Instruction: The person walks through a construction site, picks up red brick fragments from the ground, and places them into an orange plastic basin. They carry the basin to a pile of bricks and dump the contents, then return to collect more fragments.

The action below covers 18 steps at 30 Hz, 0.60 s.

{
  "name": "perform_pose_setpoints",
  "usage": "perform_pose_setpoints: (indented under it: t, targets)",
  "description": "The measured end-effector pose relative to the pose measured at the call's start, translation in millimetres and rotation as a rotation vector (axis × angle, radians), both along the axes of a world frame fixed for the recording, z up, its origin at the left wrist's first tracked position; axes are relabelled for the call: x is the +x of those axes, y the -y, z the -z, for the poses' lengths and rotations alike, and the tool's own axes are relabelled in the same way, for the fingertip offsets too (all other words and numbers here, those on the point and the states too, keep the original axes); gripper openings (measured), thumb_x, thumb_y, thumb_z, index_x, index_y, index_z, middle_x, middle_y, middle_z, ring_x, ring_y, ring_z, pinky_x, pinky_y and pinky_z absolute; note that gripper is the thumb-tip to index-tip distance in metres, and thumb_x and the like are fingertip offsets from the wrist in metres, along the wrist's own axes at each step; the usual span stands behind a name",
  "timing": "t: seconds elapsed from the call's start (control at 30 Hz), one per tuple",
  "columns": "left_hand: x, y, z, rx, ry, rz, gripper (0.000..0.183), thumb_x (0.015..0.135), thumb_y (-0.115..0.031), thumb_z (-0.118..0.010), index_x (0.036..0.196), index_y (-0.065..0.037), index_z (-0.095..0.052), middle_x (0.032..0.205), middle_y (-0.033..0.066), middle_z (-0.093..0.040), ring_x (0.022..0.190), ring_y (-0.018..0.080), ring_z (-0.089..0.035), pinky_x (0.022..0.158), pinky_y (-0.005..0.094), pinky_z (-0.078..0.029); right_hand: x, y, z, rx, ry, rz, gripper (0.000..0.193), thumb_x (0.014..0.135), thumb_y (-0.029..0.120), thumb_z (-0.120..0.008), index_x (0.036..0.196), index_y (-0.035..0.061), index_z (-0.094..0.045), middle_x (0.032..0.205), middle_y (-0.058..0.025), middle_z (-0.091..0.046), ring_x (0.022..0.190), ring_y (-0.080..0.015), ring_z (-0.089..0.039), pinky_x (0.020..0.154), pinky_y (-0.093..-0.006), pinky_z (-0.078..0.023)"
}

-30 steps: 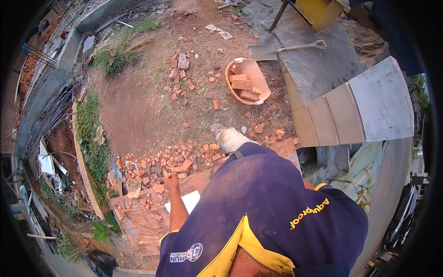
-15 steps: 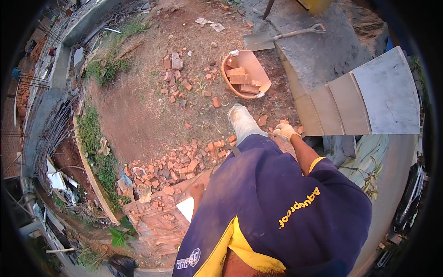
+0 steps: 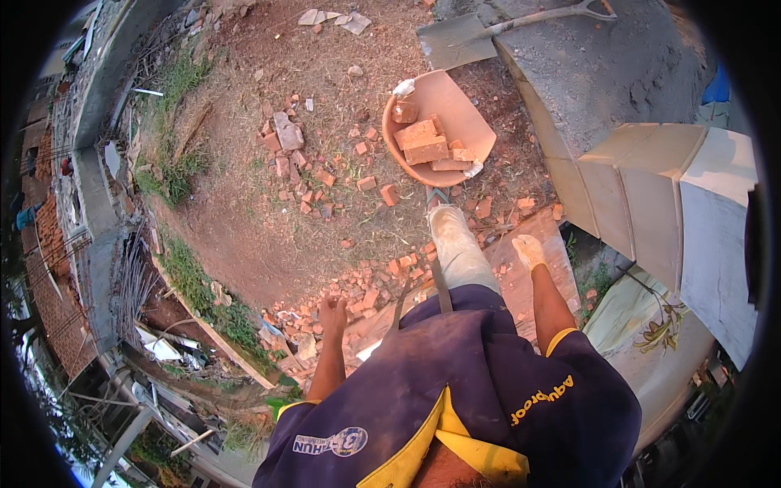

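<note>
My left hand (image 3: 333, 312), bare, hangs over the brick rubble (image 3: 368, 297) with its fingers loosely apart and nothing visible in it. My right hand (image 3: 529, 251) wears a pale glove. It hovers above reddish boards (image 3: 549, 244) to the right of my leg (image 3: 460, 244), its fingers apart and seemingly holding nothing. Ahead of my foot sits an orange tub (image 3: 480, 102) with white wrapping at two spots on its rim. Several bricks (image 3: 425, 143) lie inside it. Neither hand touches the tub.
A shovel (image 3: 460, 41) lies beyond the tub, by a grey sand heap (image 3: 602, 81). Pale panels (image 3: 651, 195) stand at right. Broken brick pieces (image 3: 290, 134) are scattered on the dirt at left. Grass, a plank and a concrete beam (image 3: 98, 191) line the far left.
My right hand has moved away from the brick pieces beside the tub. My left hand has come further into view over the rubble. The view has shifted, and the tub appears closer.
</note>
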State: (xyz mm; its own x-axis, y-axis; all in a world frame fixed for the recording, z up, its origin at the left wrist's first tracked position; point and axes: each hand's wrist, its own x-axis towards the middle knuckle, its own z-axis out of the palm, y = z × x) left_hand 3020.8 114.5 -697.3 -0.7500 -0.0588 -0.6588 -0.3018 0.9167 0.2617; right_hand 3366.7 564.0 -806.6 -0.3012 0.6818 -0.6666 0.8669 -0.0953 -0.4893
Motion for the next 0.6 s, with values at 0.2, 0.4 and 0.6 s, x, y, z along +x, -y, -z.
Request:
perform_pose_setpoints:
  t: [0.2,0.4,0.6]
  targets:
    - [-122.9,-182.8,-5.5,0.216,-0.044,0.166,0.052,0.086,-0.031,-0.065,0.123,0.006,-0.058,0.113,0.0236,-0.066,0.104,0.0298,-0.065,0.089,0.0385,-0.050,-25.6,2.6,27.7,-0.285,-0.046,0.295,0.040,0.086,0.035,-0.065,0.104,-0.0004,-0.068,0.090,-0.0105,-0.068,0.068,-0.0186,-0.063,0.059,-0.0347,-0.049]
    - [-222.6,-318.9,143.3,0.351,-0.098,0.407,0.034,0.089,-0.028,-0.065,0.106,0.002,-0.069,0.088,0.0147,-0.073,0.081,0.0200,-0.068,0.077,0.0319,-0.052,-117.9,-5.9,143.4,-0.586,0.006,0.785,0.039,0.090,0.039,-0.065,0.116,0.0101,-0.061,0.089,-0.0046,-0.061,0.062,-0.0140,-0.056,0.045,-0.0262,-0.039]
    - [-296.3,-464.9,320.3,0.207,0.107,0.609,0.078,0.084,-0.065,-0.058,0.128,0.000,-0.060,0.121,0.0219,-0.064,0.113,0.0319,-0.061,0.100,0.0376,-0.043,-183.5,-26.7,286.4,-0.577,-0.090,1.378,0.070,0.090,0.058,-0.055,0.137,0.0069,-0.044,0.136,-0.0170,-0.049,0.111,-0.0316,-0.057,0.094,-0.0458,-0.047]
